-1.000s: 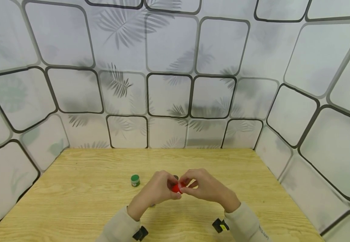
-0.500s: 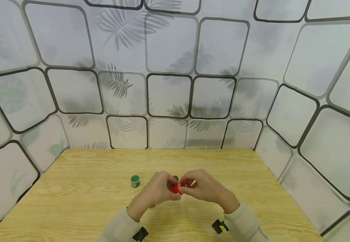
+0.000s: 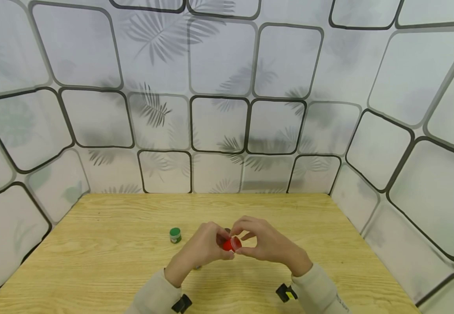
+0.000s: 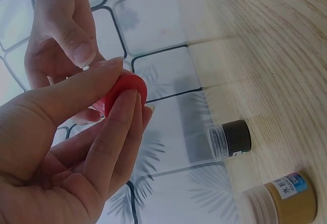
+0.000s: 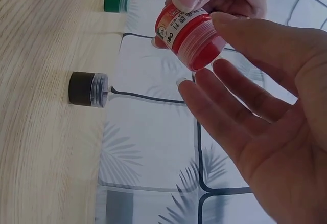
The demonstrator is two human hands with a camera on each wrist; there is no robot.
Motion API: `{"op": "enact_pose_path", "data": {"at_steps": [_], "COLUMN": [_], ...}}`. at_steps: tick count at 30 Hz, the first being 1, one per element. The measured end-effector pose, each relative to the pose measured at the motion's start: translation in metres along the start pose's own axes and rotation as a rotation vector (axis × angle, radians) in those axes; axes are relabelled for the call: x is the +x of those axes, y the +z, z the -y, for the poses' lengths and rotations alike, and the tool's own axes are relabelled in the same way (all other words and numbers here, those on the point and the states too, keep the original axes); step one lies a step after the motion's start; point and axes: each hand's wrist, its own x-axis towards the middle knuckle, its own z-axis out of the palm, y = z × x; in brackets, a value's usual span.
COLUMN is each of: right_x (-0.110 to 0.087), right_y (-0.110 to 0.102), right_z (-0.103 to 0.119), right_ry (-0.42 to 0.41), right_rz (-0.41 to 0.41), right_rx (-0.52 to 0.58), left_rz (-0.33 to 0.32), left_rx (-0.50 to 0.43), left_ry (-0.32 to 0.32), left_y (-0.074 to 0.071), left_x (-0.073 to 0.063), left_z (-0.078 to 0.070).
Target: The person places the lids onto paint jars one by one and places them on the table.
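Note:
My left hand [image 3: 205,244] grips a small red paint jar [image 5: 191,32], tilted and held over the table. Its thumb and fingers are around the red bottom end, as the left wrist view shows. A white label with dark lettering and a clear ridged lid show in the right wrist view; the lid faces my right hand [image 5: 276,96]. The fingers of that hand are spread and fairly straight, their tips right by the lid, with the thumb tip at its upper edge. From the head view, part of the jar is hidden by the left fingers.
A green paint jar [image 3: 175,235] stands on the wooden table [image 3: 113,253] left of the hands. Beyond them is a black paint jar [image 5: 84,88], mostly hidden in the head view. Nearer the left arm sits a yellow-brown jar [image 4: 294,201]. Patterned curtain [image 3: 219,126] surrounds the table.
My right fingers have loosened from around the lid and spread apart, so more of the lid end shows. The left hand and the jar stay in place.

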Motion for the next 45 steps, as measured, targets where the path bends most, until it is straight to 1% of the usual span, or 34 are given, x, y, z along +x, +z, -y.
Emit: {"op": "enact_pose_path", "data": {"at_steps": [4,6,9,14,20,24,33,45], "right_x": [0.0009,0.0009,0.001,0.0016,0.0015,0.0005,0.0,0.0], "right_y": [0.0015,0.0017,0.0016,0.0009,0.0005,0.0003,-0.0001,-0.0002], "right_z": [-0.0031,-0.0042,-0.0047,-0.0017,0.0014,0.0005,-0.0009,-0.0007], "right_ry": [-0.072,-0.09,-0.104,-0.094,-0.086,-0.048,0.038,0.051], "right_rz": [-0.021,-0.029,-0.028,-0.022,-0.021,-0.01,-0.003,0.007], "right_rx": [-0.027,-0.04,-0.032,0.005,0.038,0.064,0.058,0.039], "left_rz": [0.002,0.002,0.002,0.006,0.001,-0.003,-0.006,0.001], "left_rx": [0.008,0.011,0.012,0.012,0.014,0.014,0.016,0.026], "left_ry": [0.008,0.01,0.012,0.012,0.028,0.022,0.011,0.011], "left_y": [-0.0003,-0.0006,-0.001,-0.0014,-0.001,-0.0006,-0.0002,0.0], "left_x": [0.0001,0.0001,0.0001,0.0,-0.0003,-0.0003,0.0001,-0.0016], "left_z": [0.0004,0.0004,0.0001,-0.0004,-0.0006,-0.001,-0.0029,-0.0041]}}
